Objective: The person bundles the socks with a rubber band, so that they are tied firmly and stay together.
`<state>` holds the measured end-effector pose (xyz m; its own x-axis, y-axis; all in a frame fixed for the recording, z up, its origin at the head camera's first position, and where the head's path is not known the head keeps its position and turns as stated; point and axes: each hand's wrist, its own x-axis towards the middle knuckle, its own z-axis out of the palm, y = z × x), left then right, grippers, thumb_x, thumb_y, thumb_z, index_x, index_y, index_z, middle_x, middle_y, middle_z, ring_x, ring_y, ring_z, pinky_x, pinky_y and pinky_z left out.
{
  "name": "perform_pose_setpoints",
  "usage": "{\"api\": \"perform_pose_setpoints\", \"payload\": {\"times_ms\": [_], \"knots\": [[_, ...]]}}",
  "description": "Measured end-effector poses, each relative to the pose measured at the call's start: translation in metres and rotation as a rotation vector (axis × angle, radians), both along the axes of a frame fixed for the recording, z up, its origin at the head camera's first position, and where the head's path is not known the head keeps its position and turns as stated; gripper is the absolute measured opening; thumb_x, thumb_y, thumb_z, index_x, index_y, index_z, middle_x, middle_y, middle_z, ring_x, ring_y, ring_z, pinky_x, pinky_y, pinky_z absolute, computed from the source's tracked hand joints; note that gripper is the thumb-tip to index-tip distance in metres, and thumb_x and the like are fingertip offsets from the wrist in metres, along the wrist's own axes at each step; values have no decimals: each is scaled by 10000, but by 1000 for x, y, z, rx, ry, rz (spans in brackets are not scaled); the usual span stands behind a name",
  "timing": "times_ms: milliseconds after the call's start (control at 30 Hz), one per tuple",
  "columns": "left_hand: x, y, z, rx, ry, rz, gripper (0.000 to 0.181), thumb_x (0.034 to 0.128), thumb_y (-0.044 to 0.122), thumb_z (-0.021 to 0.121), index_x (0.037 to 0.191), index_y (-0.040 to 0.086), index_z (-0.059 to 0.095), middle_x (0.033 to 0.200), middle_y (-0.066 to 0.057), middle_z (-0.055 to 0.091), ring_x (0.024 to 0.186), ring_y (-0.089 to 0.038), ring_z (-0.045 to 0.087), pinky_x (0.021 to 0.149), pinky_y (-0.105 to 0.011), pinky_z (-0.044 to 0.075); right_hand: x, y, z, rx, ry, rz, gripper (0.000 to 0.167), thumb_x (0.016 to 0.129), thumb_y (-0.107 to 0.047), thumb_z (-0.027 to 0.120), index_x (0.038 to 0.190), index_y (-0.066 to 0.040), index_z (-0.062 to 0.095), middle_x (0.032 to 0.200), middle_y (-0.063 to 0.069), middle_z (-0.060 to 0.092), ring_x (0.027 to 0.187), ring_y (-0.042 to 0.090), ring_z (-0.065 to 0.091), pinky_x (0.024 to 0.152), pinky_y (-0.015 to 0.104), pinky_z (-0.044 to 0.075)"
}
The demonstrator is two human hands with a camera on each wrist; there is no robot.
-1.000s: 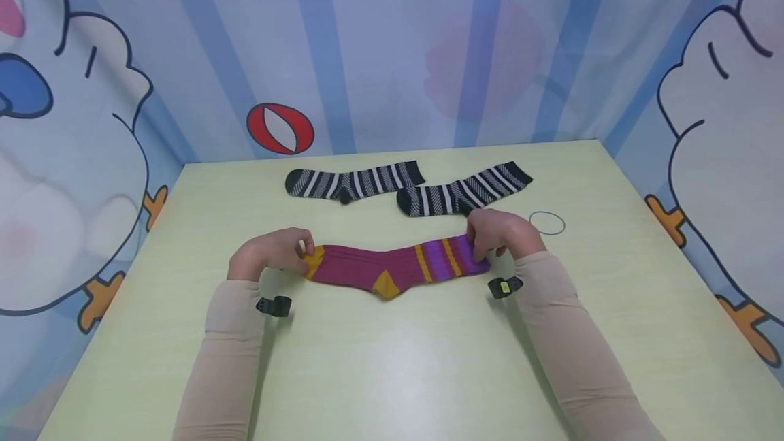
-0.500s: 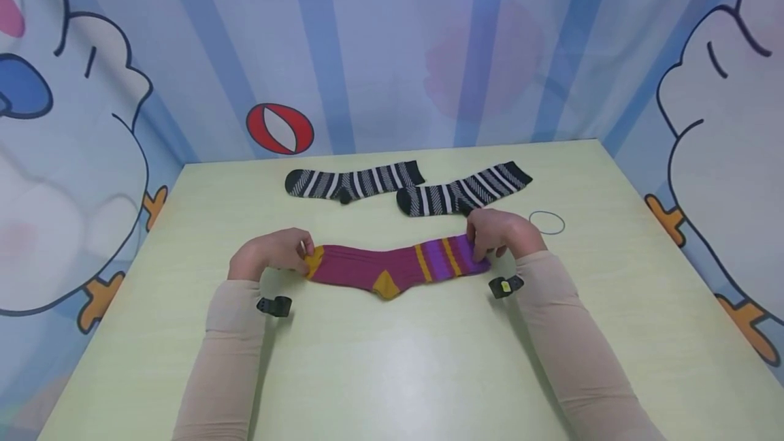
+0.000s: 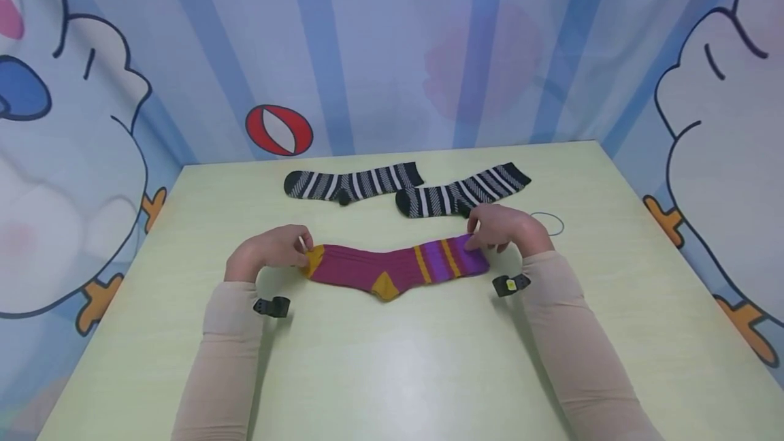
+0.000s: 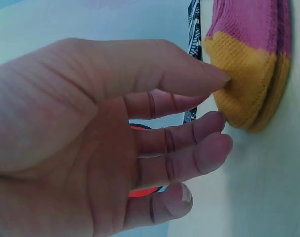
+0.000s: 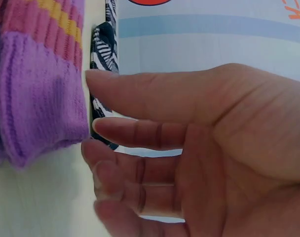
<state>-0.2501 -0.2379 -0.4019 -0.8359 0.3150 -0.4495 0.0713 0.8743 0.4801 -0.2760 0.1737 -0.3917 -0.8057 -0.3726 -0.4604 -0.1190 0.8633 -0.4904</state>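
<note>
A maroon pair of socks (image 3: 352, 267), with yellow toe and heel and a purple striped cuff, lies flat across the table. Two layers, one on top of the other, show at the edges in both wrist views. At the toe end, my left hand (image 3: 275, 248) has its thumb tip against the yellow toe (image 4: 248, 84); its other fingers are loosely bent and grip nothing visible. My right hand (image 3: 502, 226) is beside the purple cuff (image 5: 41, 94), thumb and fingers spread apart with nothing between them.
Two black-and-white striped socks lie behind, the left one (image 3: 367, 182) and the right one (image 3: 459, 192), close together near the back edge. A thin ring outline (image 3: 554, 222) is on the table (image 3: 392, 366) at right. Printed curtains (image 3: 392, 53) stand around the back and sides.
My right hand has let go of the cuff and shifted slightly up and right. The left hand has barely moved, and the maroon socks stay in place.
</note>
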Motion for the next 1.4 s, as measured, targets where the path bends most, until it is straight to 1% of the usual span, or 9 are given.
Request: {"api": "perform_pose_setpoints", "payload": {"times_ms": [367, 667, 833, 967, 1067, 1133, 1200, 1300, 1400], "knots": [[0, 1, 2, 38, 56, -21, 164, 951, 108, 584, 1100, 40, 574, 1036, -115, 611, 916, -262, 537, 764, -383, 456, -3, 4, 6, -55, 40, -24, 458, 943, -235, 694, 1267, 57, 555, 1078, 152, 628, 844, 281, 633, 687, 358, 547], [-6, 19, 0, 89, 153, 10, 224, 974, 212, 612, 1114, 41, 575, 1111, -158, 632, 954, -276, 582, 810, -408, 484, -8, 8, 6, -93, 108, -51, 353, 984, -201, 629, 1213, 64, 592, 1046, 199, 650, 843, 323, 660, 691, 366, 560], [-11, 35, -5, 179, 190, 37, 282, 978, 200, 623, 1191, 26, 558, 1147, -170, 625, 980, -284, 598, 842, -406, 502, -13, 17, 5, -107, 165, -95, 316, 995, -194, 598, 1176, 65, 602, 1050, 221, 640, 842, 337, 654, 697, 378, 562], [-15, 50, -10, 255, 200, 61, 347, 985, 195, 616, 1268, 12, 533, 1173, -173, 616, 994, -283, 613, 853, -406, 515, -21, 27, 4, -120, 211, -143, 293, 1001, -170, 583, 1159, 75, 602, 1053, 226, 628, 856, 345, 641, 698, 388, 555], [-19, 60, -12, 273, 196, 84, 371, 989, 204, 610, 1301, 25, 521, 1195, -160, 611, 996, -273, 617, 854, -404, 520, -29, 34, 2, -126, 242, -169, 294, 1005, -165, 574, 1165, 81, 590, 1056, 225, 620, 854, 345, 633, 695, 390, 544], [-23, 67, -13, 274, 203, 77, 390, 991, 207, 604, 1323, 25, 509, 1212, -164, 608, 1019, -278, 614, 870, -413, 513, -35, 38, -1, -131, 259, -190, 318, 1009, -175, 567, 1188, 89, 571, 1079, 231, 614, 865, 345, 631, 705, 395, 541], [-27, 75, -13, 280, 208, 73, 414, 991, 208, 606, 1346, 25, 498, 1231, -169, 603, 1053, -290, 606, 891, -430, 500, -42, 43, -5, -123, 283, -207, 340, 1014, -186, 556, 1202, 97, 564, 1104, 248, 612, 882, 353, 635, 729, 416, 543], [-36, 88, -13, 305, 217, 83, 444, 993, 210, 602, 1376, 24, 479, 1249, -173, 594, 1096, -306, 592, 914, -450, 481, -53, 49, -11, -103, 330, -223, 381, 1018, -197, 541, 1221, 126, 560, 1171, 291, 600, 977, 385, 618, 825, 478, 527], [-45, 100, -13, 363, 229, 145, 436, 993, 206, 599, 1374, 28, 483, 1237, -160, 597, 1097, -307, 588, 907, -458, 476, -64, 56, -19, -79, 374, -238, 398, 1019, -193, 535, 1214, 152, 562, 1186, 318, 586, 1023, 409, 586, 887, 523, 489]]}}
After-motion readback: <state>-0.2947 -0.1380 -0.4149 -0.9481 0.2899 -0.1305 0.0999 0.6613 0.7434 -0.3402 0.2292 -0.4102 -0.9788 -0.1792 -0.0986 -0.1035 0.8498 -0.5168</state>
